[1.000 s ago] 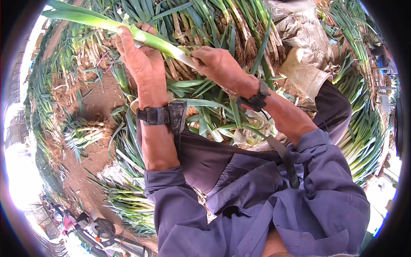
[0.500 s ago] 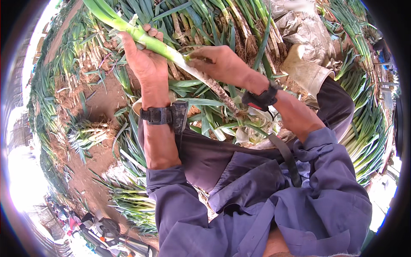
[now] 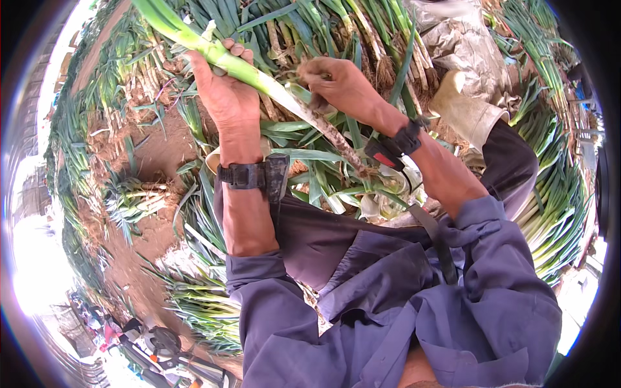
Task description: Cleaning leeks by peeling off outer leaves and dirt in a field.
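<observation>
A long leek (image 3: 265, 83) slants across the upper middle, its green top up and left, its soil-stained white shank and root end down and right. Wrapped under its green part is my left hand (image 3: 226, 94), fingertips showing past the far side. Just right of the pale shank, my right hand (image 3: 346, 87) has its fingers pinched together. A loose flap of outer skin (image 3: 299, 92) stands off the shank beside those fingers and seems to be in their grip, though the fingertips are partly hidden.
Many leeks with roots (image 3: 381, 64) lie piled beyond my hands. Further bundles (image 3: 556, 213) spread along the right and left. Stripped leaves (image 3: 317, 184) lie below the leek. Brown soil (image 3: 155, 152) shows at left. Another person's crumpled trouser leg and pale boot (image 3: 462, 107) are at upper right.
My right hand has shifted up and right, away from the leek's shank, and a flap of skin now stands off it. My left hand keeps its hold, drifting slightly right.
</observation>
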